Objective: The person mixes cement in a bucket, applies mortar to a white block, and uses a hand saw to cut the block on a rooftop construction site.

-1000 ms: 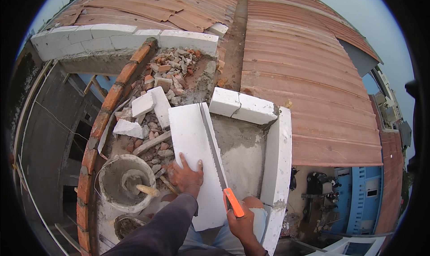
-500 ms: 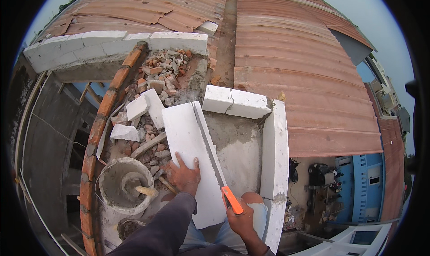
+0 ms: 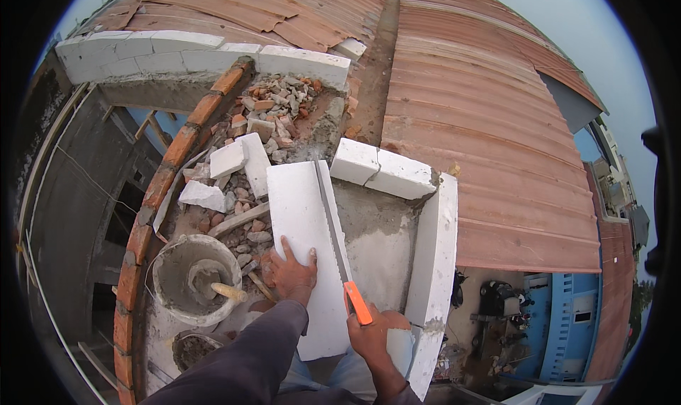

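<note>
A long white lightweight block (image 3: 298,213) lies across my thighs and reaches forward toward the rubble. My left hand (image 3: 292,274) presses on its left part, fingers spread over the face. My right hand (image 3: 372,334) grips the orange handle of a handsaw (image 3: 332,228). The toothed blade runs lengthwise over the block near its right edge, its tip at the far end. How deep the blade sits in the block I cannot tell.
Left of the block stand a mortar bucket (image 3: 163,274) with a wooden-handled tool inside and a smaller container (image 3: 191,350). Broken bricks (image 3: 277,100) and block pieces (image 3: 228,159) lie ahead. A low white block wall (image 3: 434,242) borders the right; beyond it is a drop. Rusty corrugated roofing (image 3: 489,150) spreads beyond.
The handsaw and my right hand have slid slightly forward along the block. My left hand keeps its place on it. The whole view has shifted a little.
</note>
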Demonstrator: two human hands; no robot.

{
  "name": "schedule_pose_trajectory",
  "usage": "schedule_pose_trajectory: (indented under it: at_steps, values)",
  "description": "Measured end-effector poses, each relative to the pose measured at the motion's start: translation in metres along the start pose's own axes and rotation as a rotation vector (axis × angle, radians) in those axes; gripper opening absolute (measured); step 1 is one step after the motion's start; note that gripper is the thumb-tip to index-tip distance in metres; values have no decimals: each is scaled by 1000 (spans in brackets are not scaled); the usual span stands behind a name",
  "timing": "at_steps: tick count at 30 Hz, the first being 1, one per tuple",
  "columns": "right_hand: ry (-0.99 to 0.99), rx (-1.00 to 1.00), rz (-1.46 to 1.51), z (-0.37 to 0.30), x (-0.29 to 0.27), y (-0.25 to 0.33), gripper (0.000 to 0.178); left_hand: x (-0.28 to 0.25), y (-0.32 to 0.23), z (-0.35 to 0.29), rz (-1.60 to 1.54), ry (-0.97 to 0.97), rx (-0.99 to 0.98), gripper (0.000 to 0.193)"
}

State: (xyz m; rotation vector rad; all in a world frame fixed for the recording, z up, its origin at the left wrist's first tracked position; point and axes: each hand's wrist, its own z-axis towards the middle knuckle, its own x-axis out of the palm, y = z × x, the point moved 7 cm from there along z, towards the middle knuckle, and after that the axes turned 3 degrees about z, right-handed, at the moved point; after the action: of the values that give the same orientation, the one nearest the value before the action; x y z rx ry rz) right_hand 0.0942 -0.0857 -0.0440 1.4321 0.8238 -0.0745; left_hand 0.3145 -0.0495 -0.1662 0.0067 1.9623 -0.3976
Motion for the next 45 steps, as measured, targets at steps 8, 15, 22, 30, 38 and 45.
schedule_pose_trajectory:
  at_steps: [8,15,22,30,38,45]
  values:
    - [-51,-85,53,68,42,-18,36,0,4,0,-75,-34,49,95]
    - [-1,-55,42,36,18,2,42,6,-1,10,18,-87,51,96]
    - [-103,-119,43,76,48,-18,36,1,1,-4,23,-71,74,95]
    - [-33,-32,105,31,15,-5,35,1,-3,7,16,-60,35,96]
    - [-62,-150,-24,14,21,-28,41,-2,3,0,-48,-98,75,98]
    - [-3,58,79,82,35,-3,18,-2,1,2,-13,-59,34,97]
